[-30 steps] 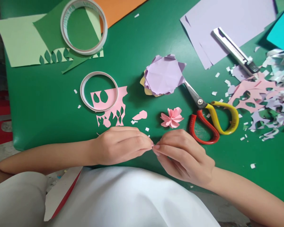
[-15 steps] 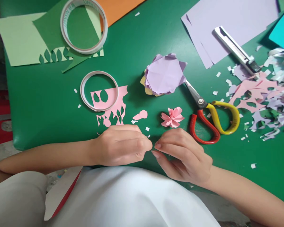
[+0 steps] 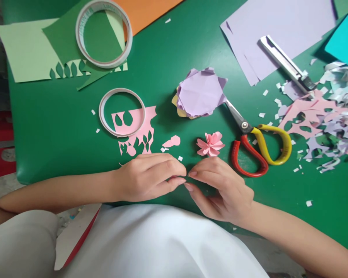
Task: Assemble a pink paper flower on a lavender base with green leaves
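Observation:
My left hand (image 3: 155, 177) is closed, its thumb and fingertips drawn together near the table's front edge. Facing it, my right hand (image 3: 222, 189) is in a loose pinch, thumb and forefinger almost meeting, the tips nearly touching the left ones. Whatever lies between the fingertips is too small or hidden to make out. Just beyond my right hand sits a pink paper flower (image 3: 211, 144). Beside it lie scissors (image 3: 249, 135) with one red and one yellow handle. Cut pink paper (image 3: 143, 125) and a loose pink petal piece (image 3: 171, 141) lie beyond my left hand.
A narrow tape roll (image 3: 101, 112) overlaps the pink paper; a wider one (image 3: 128, 42) rests on green sheets. A lilac folded-paper piece (image 3: 201, 92) touches the scissors' blades. A utility knife (image 3: 287, 61) lies on lilac sheets (image 3: 301, 23). Paper scraps (image 3: 342, 127) heap at the right.
My left hand's thumb now shows below its fingers, where it was mostly tucked away before. My right hand has shifted slightly left, and both hands' fingertips are closer together.

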Available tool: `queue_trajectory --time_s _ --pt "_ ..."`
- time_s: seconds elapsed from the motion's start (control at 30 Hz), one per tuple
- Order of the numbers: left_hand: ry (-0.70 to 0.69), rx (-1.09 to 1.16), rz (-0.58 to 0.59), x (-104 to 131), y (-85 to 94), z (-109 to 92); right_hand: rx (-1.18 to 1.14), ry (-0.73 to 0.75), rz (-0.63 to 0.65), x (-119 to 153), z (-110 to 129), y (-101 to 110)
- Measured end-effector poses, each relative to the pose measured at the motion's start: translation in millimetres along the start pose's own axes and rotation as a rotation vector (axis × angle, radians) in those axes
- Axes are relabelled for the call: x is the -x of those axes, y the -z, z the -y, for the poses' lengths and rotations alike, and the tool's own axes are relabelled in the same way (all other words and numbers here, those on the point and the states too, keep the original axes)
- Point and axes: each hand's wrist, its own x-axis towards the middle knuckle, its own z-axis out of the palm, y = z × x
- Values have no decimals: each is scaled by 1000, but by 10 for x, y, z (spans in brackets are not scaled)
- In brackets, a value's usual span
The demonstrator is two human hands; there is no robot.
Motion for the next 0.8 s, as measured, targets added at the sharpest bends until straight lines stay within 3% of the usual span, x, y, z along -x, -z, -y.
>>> queue_trajectory --time_s 0.23,0.57,0.8 --pt "82 -52 26 8 17 -3 7 -15 -14 22 -5 -11" --pt "73 1 30 -14 34 18 -11 4 10 23 -1 0" --pt "247 175 39 -7 34 -21 -21 0 4 20 -7 -10"
